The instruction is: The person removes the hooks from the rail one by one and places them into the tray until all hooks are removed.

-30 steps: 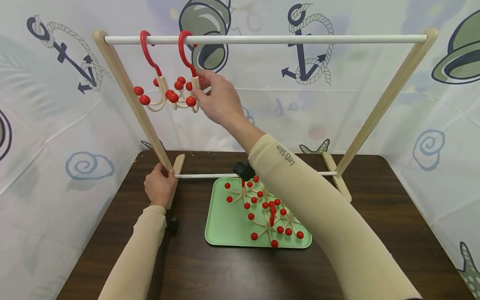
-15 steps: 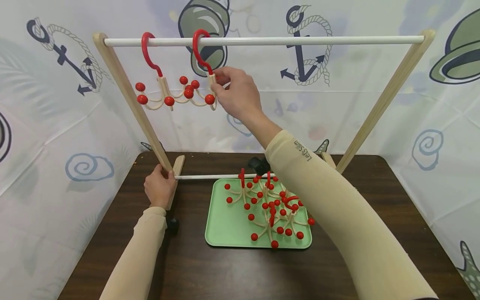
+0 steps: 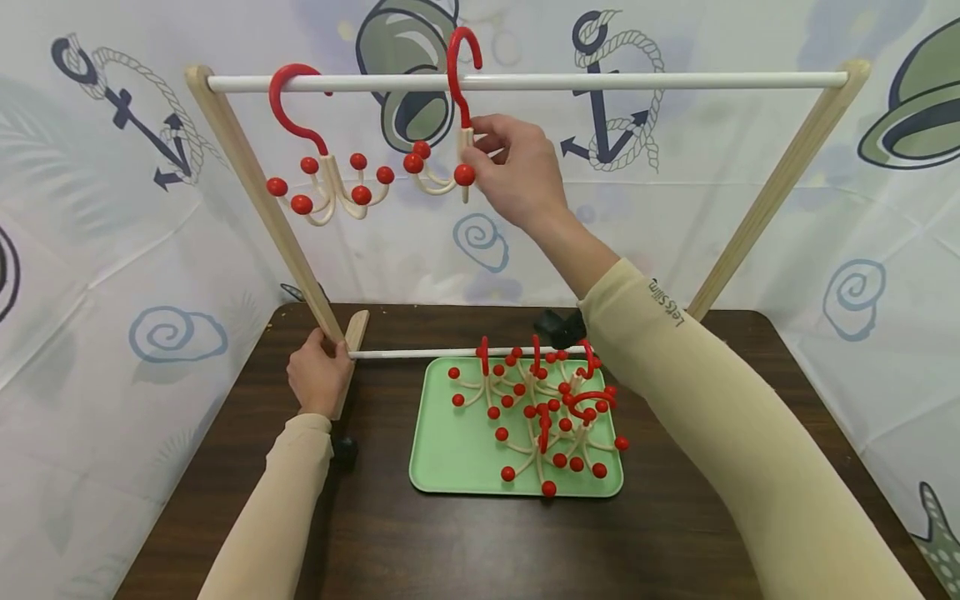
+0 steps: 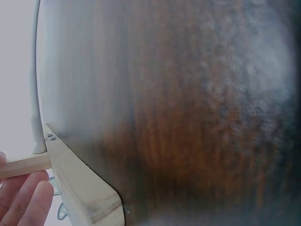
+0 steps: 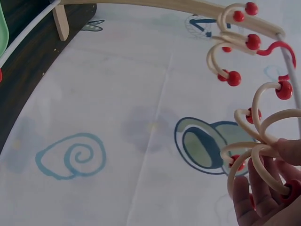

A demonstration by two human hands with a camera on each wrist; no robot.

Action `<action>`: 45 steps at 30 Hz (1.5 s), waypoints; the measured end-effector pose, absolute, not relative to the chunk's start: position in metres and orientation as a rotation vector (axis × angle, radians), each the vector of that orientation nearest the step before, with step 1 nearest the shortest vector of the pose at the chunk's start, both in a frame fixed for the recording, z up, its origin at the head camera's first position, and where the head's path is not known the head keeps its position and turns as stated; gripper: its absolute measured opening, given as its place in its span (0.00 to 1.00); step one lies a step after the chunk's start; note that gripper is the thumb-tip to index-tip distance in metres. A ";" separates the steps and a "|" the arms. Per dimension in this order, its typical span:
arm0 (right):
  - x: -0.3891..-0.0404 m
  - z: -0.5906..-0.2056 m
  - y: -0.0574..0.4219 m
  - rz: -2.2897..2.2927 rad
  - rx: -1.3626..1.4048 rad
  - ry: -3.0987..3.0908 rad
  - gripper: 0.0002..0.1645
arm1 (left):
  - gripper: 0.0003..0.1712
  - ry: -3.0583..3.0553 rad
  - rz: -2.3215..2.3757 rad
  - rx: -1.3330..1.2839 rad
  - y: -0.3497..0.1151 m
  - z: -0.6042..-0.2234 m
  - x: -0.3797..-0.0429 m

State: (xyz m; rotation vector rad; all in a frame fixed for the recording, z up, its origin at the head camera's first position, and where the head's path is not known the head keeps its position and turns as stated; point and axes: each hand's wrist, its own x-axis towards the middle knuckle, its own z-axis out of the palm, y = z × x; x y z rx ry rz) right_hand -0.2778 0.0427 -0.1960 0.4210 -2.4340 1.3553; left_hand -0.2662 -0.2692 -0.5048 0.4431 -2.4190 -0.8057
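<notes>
In the head view my right hand [image 3: 522, 175] pinches the beige stem of a multi-armed hanger [image 3: 464, 162] with red ball tips. Its red hook stands in front of the white rod [image 3: 637, 81], the hook's tip just above the rod. To the left, another such hanger [image 3: 330, 187] hangs from the rod by its red hook. The right wrist view shows the held hanger's curved arms [image 5: 263, 117] around my fingers. My left hand [image 3: 318, 379] grips the foot of the rack's left wooden upright [image 3: 273, 200]; its fingers [image 4: 35, 202] curl around the wood in the left wrist view.
A green tray [image 3: 450, 467] on the dark wooden table [image 3: 390, 542] bears several more hangers, bunched toward its right side. Behind the tray runs a lower white rod [image 3: 405, 354]. The right upright [image 3: 780, 192] slants outward, and a printed cloth [image 3: 712, 233] hangs behind.
My right hand has moved the held hanger rightward along the rod and lifted it, raising its hook. The other hanger has turned a little. My left hand has stayed in place.
</notes>
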 end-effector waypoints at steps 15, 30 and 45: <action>-0.247 -0.195 0.081 1.510 0.480 -2.373 0.26 | 0.15 -2.429 -0.798 0.466 -0.272 -0.505 -0.264; -0.235 -0.207 0.106 1.435 0.725 -2.253 0.21 | 0.14 -2.434 -0.798 0.466 -0.271 -0.505 -0.262; -0.155 -0.317 0.089 1.509 0.839 -2.448 0.16 | 0.14 -2.433 -0.800 0.451 -0.270 -0.504 -0.267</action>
